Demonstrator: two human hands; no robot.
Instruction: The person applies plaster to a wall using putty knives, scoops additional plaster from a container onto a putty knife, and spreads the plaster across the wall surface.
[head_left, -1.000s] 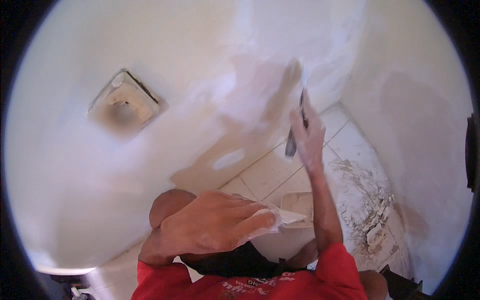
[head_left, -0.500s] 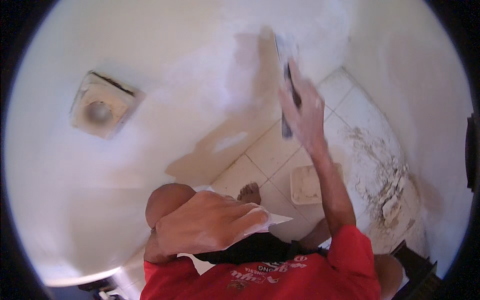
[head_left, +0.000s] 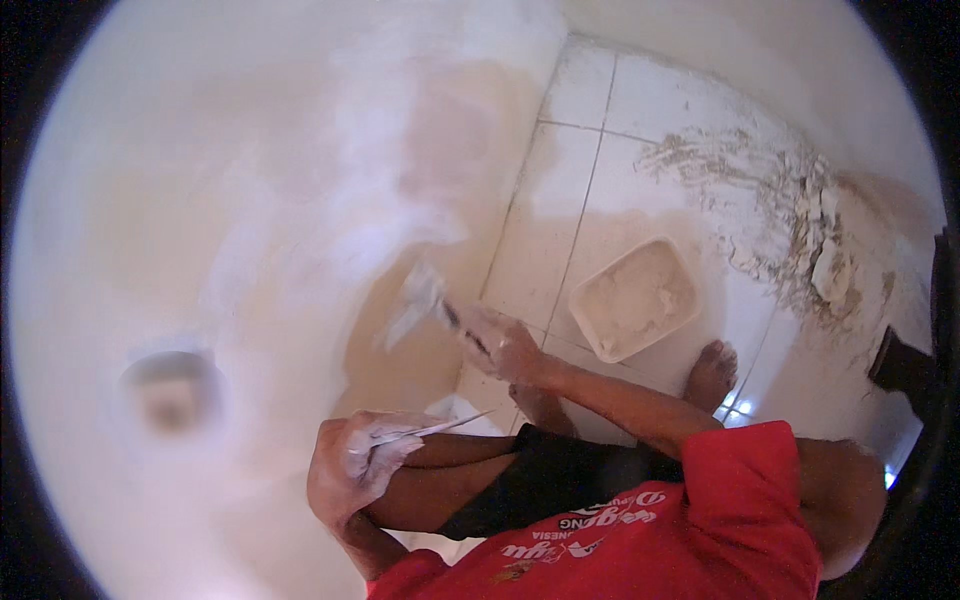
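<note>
Scraper [head_left: 418, 298] is in your right hand [head_left: 502, 345]: fingers closed round its dark handle, blade pointing out to the left of that hand and smeared whitish. Blade lies across the pale wall [head_left: 270, 250] as you look down; cannot tell whether its edge touches. Your left hand [head_left: 368, 462] sits nearer your body, left of the right hand, and grips a thin flat plate [head_left: 448, 424], seen nearly edge-on, tip pointing right. Pale paste coats the fingers of that hand. To the right of your right hand, and a little farther out, a shallow tub [head_left: 592, 337] stands on the tiled floor [head_left: 530, 190], holding pale, uneven paste. Your bare right foot [head_left: 712, 373] rests near the tub, right of the same hand; the left foot [head_left: 540, 408] is partly hidden just below your right forearm. Well to the right of both hands, past the tub, crumbly debris [head_left: 825, 255] is spread over the tiles, thickest on its far right side. Left of your left hand, a squarish recess [head_left: 172, 395] shows blurred in the wall.
</note>
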